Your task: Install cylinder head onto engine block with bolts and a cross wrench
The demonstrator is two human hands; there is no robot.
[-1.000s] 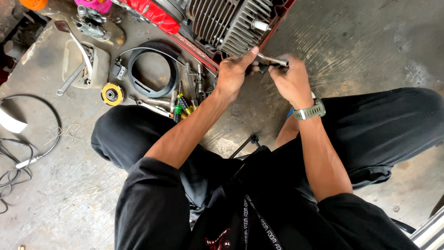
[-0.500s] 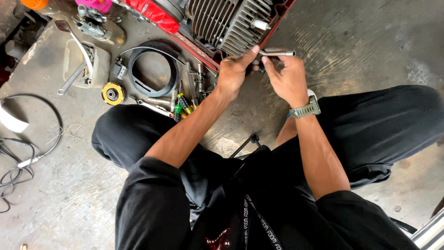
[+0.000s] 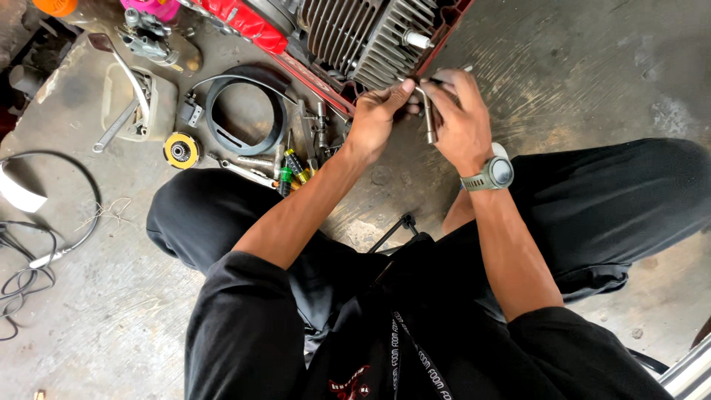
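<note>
Engine (image 3: pixel 370 33) cut off at 12 o'clock edge. Metal tool (image 3: pixel 428 118) partly hidden behind right hand (image 3: pixel 461 126); upper end indiscernible. Orange object (image 3: pixel 55 6) cropped at 11 o'clock. Small parts beside screwdrivers (image 3: pixel 292 169) too small to identify.

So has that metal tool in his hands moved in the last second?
Yes. The metal tool lay level between both hands; now it hangs upright below the engine's cooling fins, gripped by the right hand.

Both hands, left hand (image 3: pixel 376 118) and right hand (image 3: pixel 461 122), grip a metal socket wrench (image 3: pixel 428 118) beside the finned engine (image 3: pixel 363 33).
</note>
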